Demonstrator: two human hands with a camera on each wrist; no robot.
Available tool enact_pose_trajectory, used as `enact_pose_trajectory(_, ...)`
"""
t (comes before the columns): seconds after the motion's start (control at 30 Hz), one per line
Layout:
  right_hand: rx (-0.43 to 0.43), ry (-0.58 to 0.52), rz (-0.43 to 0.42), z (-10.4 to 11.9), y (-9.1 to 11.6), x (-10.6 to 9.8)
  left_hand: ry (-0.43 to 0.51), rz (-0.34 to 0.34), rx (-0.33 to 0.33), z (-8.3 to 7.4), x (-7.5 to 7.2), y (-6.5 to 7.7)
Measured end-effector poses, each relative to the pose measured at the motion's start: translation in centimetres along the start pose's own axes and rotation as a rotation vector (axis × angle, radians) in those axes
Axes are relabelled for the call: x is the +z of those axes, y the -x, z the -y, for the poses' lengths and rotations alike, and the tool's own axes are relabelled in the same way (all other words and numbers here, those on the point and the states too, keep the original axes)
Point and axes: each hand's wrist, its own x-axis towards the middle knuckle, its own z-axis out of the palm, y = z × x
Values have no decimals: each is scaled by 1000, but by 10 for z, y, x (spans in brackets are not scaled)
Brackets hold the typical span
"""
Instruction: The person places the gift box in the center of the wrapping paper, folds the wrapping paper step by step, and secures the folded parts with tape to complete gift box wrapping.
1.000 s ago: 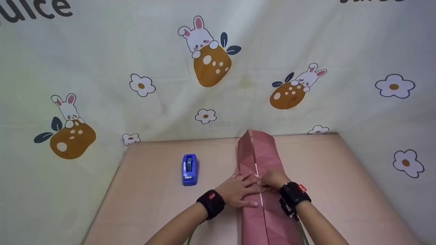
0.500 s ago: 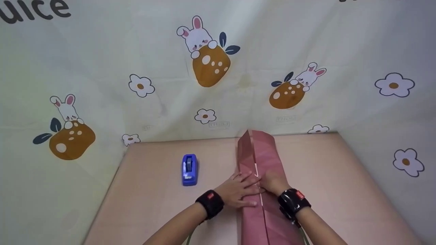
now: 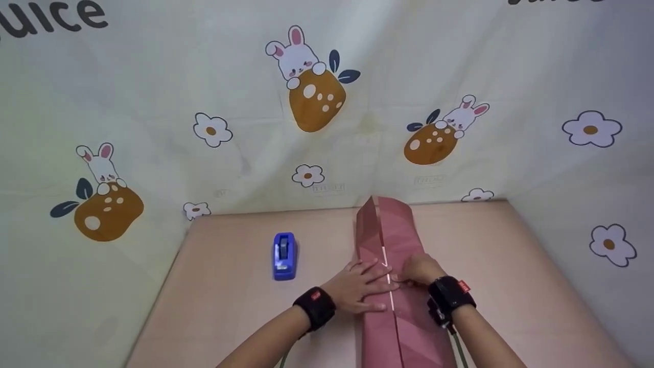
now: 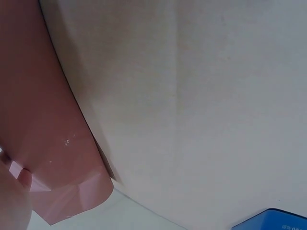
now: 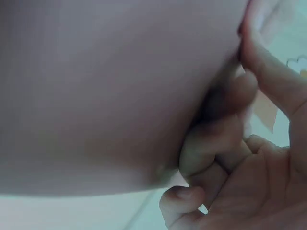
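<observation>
A long bundle of dusky pink wrapping paper (image 3: 403, 230) lies lengthwise on the table, its far end raised and folded, with a pale shiny strip along the seam. My left hand (image 3: 357, 286) lies on its left side, fingers spread flat across to the seam. Just right of the seam, my right hand (image 3: 421, 269) rests on the paper with its fingers curled and its fingertips at the surface. In the right wrist view those fingers (image 5: 211, 143) bend against the blurred paper (image 5: 105, 96); I see nothing held between them. What the paper encloses is hidden.
A blue tape dispenser (image 3: 284, 255) stands on the pale peach table (image 3: 230, 306), left of the bundle. Behind and beside the table hangs a light cloth (image 3: 230, 66) printed with rabbits, fruit and flowers. Both wrists wear black bands with cables.
My right hand dipped slightly toward the seam, then shifted right, away from my left fingers, uncovering more of the pale strip. The left hand and the bundle stay in place.
</observation>
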Motion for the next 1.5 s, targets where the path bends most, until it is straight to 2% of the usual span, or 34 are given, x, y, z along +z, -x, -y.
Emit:
enact_pose_trajectory(0.13, 35, -87, 26, -1, -1, -4, -16, -17, 4, 0, 0, 0)
enact_pose_trajectory(0.27, 51, -61, 52, 2, -3, -4, -4, -34, -4, -2, -1, 2)
enact_pose_trajectory(0.37, 59, -7, 78, 4, -4, -4, 122, -48, -38, -5, 0, 5)
enact_pose_trajectory(0.43, 47, 33, 92, 5, -4, -3, 213, -83, -65, -7, 1, 6)
enact_pose_trajectory(0.5, 38, 56, 107, 5, -4, -3, 250, -135, -84, -8, 4, 7)
enact_pose_trajectory(0.6, 32, 51, 120, 4, -3, -2, 222, -194, -105, -9, 9, 6)
enact_pose_trajectory(0.67, 40, 18, 118, 3, -2, -2, 175, -207, -114, -9, 11, 5)
enact_pose_trajectory(0.8, 45, -57, 90, 0, -1, 1, 167, -221, -151, -14, 12, 5)
enact_pose_trajectory(0.93, -5, -95, 27, -5, 3, 6, 285, -252, -265, -26, 10, 7)
enact_pose_trajectory(1.07, -96, -149, -29, -16, 14, 8, 489, -258, -400, -40, 7, 8)
enact_pose_trajectory(1.2, -145, -304, -24, -35, 32, 1, 677, -304, -473, -50, 4, 11)
enact_pose_trajectory(1.27, -115, -369, -28, -47, 44, -1, 746, -342, -528, -54, 3, 15)
enact_pose_trajectory(1.37, -19, -417, -64, -65, 63, -1, 853, -398, -654, -60, 0, 25)
enact_pose_trajectory(1.43, 65, -435, -84, -75, 73, 2, 917, -411, -736, -64, -2, 31)
enact_pose_trajectory(1.5, 129, -451, -88, -84, 81, 7, 978, -401, -780, -68, -3, 36)
